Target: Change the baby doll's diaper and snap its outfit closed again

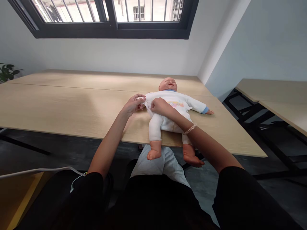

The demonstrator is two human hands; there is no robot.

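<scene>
A baby doll [172,108] in a white suit with blue cuffs lies on its back on the wooden table [72,105], head toward the wall, bare feet hanging over the near edge. My left hand [133,103] pinches the suit's sleeve on the doll's left-side arm, fingers closed on the fabric. My right hand [159,106], a bead bracelet on its wrist, is closed on the same sleeve at the shoulder, just beside my left hand. The doll's other arm [200,108] lies stretched out to the right.
A second table [275,95] stands at the right across a dark-floored gap. A window [110,16] sits high on the far wall. Plant leaves [7,72] show at the far left. A white cable [35,171] runs near my left arm.
</scene>
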